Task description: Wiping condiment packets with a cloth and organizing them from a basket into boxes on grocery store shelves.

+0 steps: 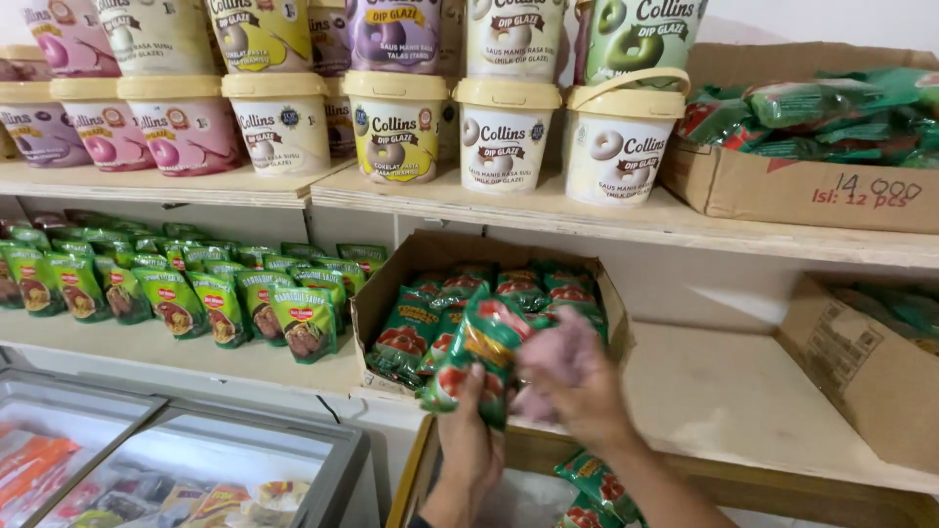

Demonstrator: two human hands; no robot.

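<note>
Hands, left hand [468, 411] and blurry right hand [572, 386], grip shiny green-and-red sauce pouches [479, 357] that may slip off the wooden shelf [743, 401].

You have 1 view, worn on your head. It looks forward and slightly down at the shelves [509, 210], close in. Your hands [572, 386] sit low in the middle. The freezer lid [245, 440] fills the lower left corner.
</note>
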